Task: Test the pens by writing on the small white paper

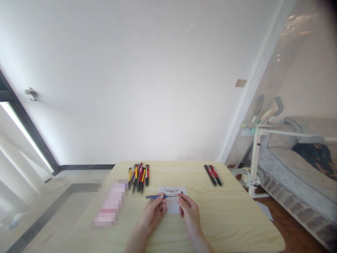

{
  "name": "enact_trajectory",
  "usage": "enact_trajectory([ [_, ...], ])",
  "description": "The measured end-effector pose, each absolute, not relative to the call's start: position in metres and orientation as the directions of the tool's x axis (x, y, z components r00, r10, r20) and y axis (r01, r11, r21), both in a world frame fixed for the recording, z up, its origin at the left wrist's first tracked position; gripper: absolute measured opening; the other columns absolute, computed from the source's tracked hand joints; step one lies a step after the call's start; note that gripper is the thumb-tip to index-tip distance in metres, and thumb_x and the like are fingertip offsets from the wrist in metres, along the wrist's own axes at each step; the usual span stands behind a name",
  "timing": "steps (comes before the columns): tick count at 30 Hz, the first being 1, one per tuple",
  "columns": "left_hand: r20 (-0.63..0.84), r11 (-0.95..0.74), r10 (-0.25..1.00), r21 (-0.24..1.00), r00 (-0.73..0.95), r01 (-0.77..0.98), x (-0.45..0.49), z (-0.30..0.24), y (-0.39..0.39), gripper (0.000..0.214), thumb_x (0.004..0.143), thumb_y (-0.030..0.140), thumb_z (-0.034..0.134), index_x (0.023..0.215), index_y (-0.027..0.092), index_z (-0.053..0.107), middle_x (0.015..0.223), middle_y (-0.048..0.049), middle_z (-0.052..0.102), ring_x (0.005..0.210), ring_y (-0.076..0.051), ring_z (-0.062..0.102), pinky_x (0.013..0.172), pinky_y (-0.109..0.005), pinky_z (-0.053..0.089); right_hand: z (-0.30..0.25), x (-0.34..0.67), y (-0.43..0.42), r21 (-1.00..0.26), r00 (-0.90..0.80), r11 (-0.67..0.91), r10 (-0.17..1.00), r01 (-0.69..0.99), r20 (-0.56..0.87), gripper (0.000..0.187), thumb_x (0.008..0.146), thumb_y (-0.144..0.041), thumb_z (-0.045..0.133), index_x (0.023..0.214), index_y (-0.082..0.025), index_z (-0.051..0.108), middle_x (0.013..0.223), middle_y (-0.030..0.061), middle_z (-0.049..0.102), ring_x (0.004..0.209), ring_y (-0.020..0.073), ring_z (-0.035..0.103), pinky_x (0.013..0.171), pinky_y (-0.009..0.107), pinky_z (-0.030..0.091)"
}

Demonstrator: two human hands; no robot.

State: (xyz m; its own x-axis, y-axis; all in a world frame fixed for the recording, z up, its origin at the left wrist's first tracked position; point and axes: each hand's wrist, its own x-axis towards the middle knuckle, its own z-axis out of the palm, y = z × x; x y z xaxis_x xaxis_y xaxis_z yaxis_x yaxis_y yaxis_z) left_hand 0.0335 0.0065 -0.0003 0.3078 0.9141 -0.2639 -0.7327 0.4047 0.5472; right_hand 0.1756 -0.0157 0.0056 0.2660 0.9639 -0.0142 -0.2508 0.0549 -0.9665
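My left hand (155, 211) is closed around a blue pen barrel (155, 196), held level with its end pointing left. A thin refill (171, 196) sticks out of the barrel's right end. At the refill's far end, my right hand (189, 207) is closed in a pinch; what sits between those fingertips is too small to make out. Beneath both hands lies a white sheet of paper (172, 209) with a dark printed or drawn patch near its top. A small black piece (182, 192) shows just above the right fingertips.
On the table (237, 225), a pile of yellow, red and black pens (139, 177) lies at the back left. Several red and black pens (212, 175) lie at the back right. A blurred pink item (112, 205) is by the left edge. Exercise equipment (255, 154) stands to the right.
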Motion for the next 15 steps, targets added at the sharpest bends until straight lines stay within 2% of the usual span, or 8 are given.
enact_trajectory([
  [9,-0.243,0.402,0.916,0.558,0.321,-0.726,0.0337,0.0009,0.0051,0.010,0.072,0.014,0.066,0.080,0.012,0.060,0.060,-0.0012,0.061,0.049,-0.007,0.056,0.052,-0.018,0.047,0.0057,0.1738,-0.0143,-0.969,0.253,0.064,0.968,-0.240,0.001,0.036,0.067,-0.042,0.065,0.084,-0.011,0.067,0.048,-0.0037,0.048,0.038,0.0054,0.032,0.035,0.018,0.023],
  [15,-0.235,0.403,0.915,0.564,0.327,-0.721,0.0336,0.0004,0.0050,0.012,0.072,0.014,0.067,0.081,0.012,0.061,0.062,-0.0016,0.061,0.051,-0.007,0.056,0.053,-0.019,0.047,0.0063,0.1724,-0.0146,-0.968,0.248,0.059,0.969,-0.244,-0.003,0.037,0.067,-0.043,0.065,0.084,-0.011,0.067,0.047,-0.0048,0.046,0.038,0.0058,0.033,0.035,0.018,0.022],
])
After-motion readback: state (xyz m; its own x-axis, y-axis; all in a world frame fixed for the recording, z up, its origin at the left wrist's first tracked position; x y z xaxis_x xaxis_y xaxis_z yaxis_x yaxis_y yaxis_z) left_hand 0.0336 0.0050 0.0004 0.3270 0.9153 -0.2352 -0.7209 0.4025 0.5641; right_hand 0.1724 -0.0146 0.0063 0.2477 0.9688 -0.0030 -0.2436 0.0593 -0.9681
